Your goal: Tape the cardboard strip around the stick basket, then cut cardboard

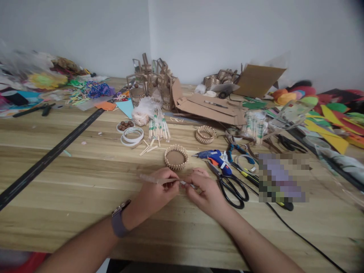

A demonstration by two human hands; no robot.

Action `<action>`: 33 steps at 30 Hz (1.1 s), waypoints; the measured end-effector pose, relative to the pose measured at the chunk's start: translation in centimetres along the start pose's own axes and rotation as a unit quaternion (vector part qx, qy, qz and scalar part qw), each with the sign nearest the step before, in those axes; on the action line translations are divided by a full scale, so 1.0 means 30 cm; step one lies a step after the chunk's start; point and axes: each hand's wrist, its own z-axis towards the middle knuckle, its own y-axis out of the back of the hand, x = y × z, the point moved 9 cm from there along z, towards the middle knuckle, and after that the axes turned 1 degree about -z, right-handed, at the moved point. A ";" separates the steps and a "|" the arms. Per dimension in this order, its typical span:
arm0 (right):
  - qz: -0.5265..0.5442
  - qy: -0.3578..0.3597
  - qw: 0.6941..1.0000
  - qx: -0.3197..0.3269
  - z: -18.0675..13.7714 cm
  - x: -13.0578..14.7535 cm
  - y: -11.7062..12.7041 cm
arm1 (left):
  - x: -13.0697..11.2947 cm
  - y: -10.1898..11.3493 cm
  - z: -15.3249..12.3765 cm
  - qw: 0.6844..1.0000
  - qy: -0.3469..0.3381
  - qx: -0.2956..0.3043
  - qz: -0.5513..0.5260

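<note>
My left hand [159,195], with a watch [121,212] on its wrist, pinches a thin pale-brown strip [148,178] that sticks out leftward past the fingers. My right hand [207,192] is closed close beside it, fingertips pinching the whitish right end of the strip. The strip is blurred, and its material is hard to make out. Just beyond the hands a round tray [175,156] with a brown base stands ringed by short wooden sticks. A similar stick ring [206,135] sits farther back. Black-handled scissors [231,187] lie right of my right hand.
A blue glue gun [214,156], pliers [239,149] and a black cable [295,231] lie at right. Tape rolls [132,135], loose sticks [148,147] and bagged sticks [159,127] are left of centre. Small baskets [150,83] and folded cardboard [209,108] stand behind.
</note>
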 end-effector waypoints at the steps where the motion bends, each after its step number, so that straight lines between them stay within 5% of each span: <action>1: -0.004 0.002 1.000 -0.004 0.000 0.002 0.003 | 0.008 -0.001 0.000 1.000 0.014 0.001 -0.009; 12: -0.036 -0.008 0.997 -0.061 -0.011 -0.007 0.033 | 0.075 -0.001 -0.001 0.989 0.133 -0.007 -0.070; 17: -0.131 0.046 0.980 -0.143 -0.028 0.068 0.085 | 0.070 0.013 0.000 0.990 0.127 -0.030 -0.061; 33: -0.094 0.000 0.989 -0.113 -0.029 0.040 0.041 | 0.037 -0.022 -0.012 0.995 0.072 0.009 -0.062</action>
